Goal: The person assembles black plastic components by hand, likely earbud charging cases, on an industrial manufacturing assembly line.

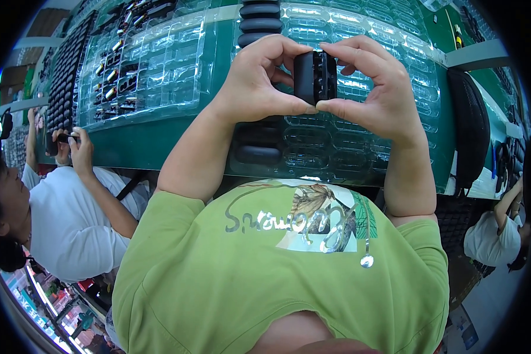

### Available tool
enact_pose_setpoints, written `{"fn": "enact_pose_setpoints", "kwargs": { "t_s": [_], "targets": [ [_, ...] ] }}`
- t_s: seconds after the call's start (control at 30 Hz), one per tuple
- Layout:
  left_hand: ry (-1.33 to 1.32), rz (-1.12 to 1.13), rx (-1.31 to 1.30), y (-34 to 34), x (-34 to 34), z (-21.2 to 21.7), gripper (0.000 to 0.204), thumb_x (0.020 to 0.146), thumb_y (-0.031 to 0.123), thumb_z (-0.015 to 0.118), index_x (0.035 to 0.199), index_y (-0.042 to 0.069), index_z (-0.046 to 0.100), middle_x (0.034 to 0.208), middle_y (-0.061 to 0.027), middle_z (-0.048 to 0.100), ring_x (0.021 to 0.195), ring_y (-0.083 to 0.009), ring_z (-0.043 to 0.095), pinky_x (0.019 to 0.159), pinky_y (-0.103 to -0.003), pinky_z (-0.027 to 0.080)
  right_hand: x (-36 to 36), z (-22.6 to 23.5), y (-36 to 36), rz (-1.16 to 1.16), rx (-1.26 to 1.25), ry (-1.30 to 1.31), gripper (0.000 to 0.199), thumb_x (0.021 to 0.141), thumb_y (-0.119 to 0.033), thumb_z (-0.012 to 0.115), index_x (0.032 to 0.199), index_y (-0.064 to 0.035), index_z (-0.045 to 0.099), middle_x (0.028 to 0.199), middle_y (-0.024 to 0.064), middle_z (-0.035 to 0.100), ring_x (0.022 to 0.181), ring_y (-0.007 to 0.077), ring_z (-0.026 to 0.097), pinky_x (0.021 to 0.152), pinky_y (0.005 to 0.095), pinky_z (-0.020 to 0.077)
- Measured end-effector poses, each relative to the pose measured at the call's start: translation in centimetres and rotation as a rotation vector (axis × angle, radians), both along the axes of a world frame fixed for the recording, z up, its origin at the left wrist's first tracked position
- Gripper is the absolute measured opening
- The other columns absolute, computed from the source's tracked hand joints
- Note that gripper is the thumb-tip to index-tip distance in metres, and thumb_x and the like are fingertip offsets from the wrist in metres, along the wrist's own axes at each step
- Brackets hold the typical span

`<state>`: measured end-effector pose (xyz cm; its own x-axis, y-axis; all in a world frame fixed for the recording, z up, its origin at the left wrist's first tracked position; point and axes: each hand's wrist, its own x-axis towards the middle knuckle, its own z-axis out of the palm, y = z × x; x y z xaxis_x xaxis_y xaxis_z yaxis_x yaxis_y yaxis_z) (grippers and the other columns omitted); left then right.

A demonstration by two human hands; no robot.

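Note:
Between my two hands, over the table, is a small black plastic case with rounded ends. Its right side shows an uneven inner part with gaps; the exact kind of device I cannot make out. My left hand pinches the smooth left side between thumb and fingers. On the other edge, my right hand is closed with thumb below and fingertips above. Under my hands lies a clear plastic tray with rounded compartments. Black oval shells fill its left column at the far end, and another black shell sits near the front.
Left on the green table stands a clear tray holding small parts, beside a rack of black pieces. A black zip pouch lies at the right. Co-workers sit on both sides; the left one's hands hold a dark piece.

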<state>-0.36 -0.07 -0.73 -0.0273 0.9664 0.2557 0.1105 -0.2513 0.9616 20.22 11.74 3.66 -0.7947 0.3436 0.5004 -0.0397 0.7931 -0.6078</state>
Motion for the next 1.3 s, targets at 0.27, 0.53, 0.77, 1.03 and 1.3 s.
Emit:
{"fn": "enact_pose_setpoints", "kwargs": {
  "t_s": [0.27,0.53,0.77,1.03,1.3],
  "targets": [
    [0.044,-0.014,0.002,-0.12,0.01,0.45,0.07,0.06,0.009,0.093,0.121,0.002,0.06,0.106,-0.0044,0.063,0.097,-0.0127,0.065,0.084,-0.03,0.059,0.07,0.3,0.01,0.009,0.06,0.004,0.06,0.062,-0.022,0.09,0.115,-0.0032,0.071,0.102,0.0105,0.067,0.09,0.0233,0.066,0.076,0.0297,0.055],
    [-0.021,-0.015,-0.027,-0.17,-0.12,0.39,0.071,0.059,0.009,0.093,0.122,0.002,0.06,0.106,-0.0047,0.063,0.098,-0.0128,0.065,0.084,-0.03,0.059,-0.1,-0.23,0.14,0.013,-0.046,-0.009,0.059,0.064,-0.023,0.091,0.116,-0.0041,0.07,0.104,0.0093,0.066,0.089,0.0222,0.065,0.075,0.0298,0.0544],
    [-0.039,-0.018,-0.036,-0.19,-0.18,0.33,0.071,0.059,0.01,0.094,0.121,0.002,0.06,0.106,-0.004,0.063,0.096,-0.0125,0.064,0.084,-0.03,0.059,-0.1,0.23,-0.14,0.028,-0.012,-0.013,0.058,0.065,-0.023,0.09,0.116,-0.0041,0.071,0.103,0.0097,0.066,0.091,0.0231,0.066,0.076,0.0302,0.0544],
    [0.051,0.013,0.015,-0.35,0.02,0.42,0.066,0.057,0.011,0.095,0.115,0.002,0.064,0.102,-0.0034,0.06,0.091,-0.0126,0.065,0.08,-0.029,0.06,0.16,0.55,-0.34,0.024,0.019,-0.06,0.058,0.06,-0.02,0.091,0.112,-0.0032,0.071,0.101,0.0108,0.067,0.094,0.0281,0.067,0.079,0.0341,0.0543],
    [0.018,-0.016,0.028,-0.58,-0.07,0.5,0.066,0.054,0.012,0.096,0.112,0.001,0.066,0.1,-0.0035,0.06,0.09,-0.0128,0.066,0.078,-0.028,0.06,0.13,0.22,-0.35,0.068,0.03,-0.007,0.058,0.06,-0.023,0.093,0.111,-0.0026,0.072,0.098,0.0106,0.066,0.091,0.0285,0.067,0.079,0.0343,0.0541]
  ]
}}
